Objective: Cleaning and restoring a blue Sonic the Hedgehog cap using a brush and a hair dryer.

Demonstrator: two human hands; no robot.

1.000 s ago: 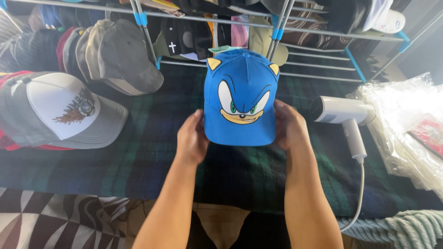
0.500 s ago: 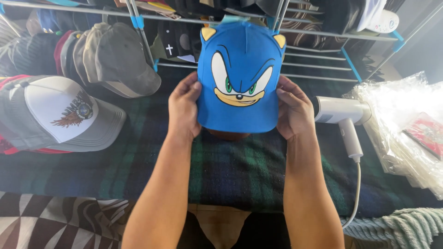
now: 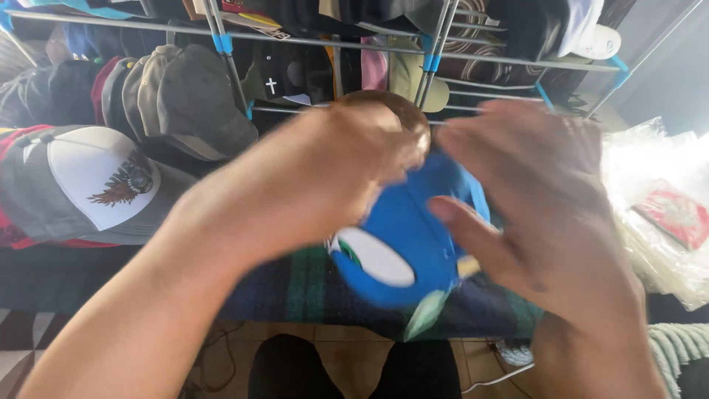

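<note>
We grip the blue cap between both hands — left hand clenched over its top, right hand with fingers spread against its side — above the plaid-covered bench.

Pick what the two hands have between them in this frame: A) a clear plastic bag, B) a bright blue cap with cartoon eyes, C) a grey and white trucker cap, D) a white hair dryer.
B: the left hand and right hand close around the blue cap, its white cartoon eye showing; the grey and white cap lies apart, further left.
</note>
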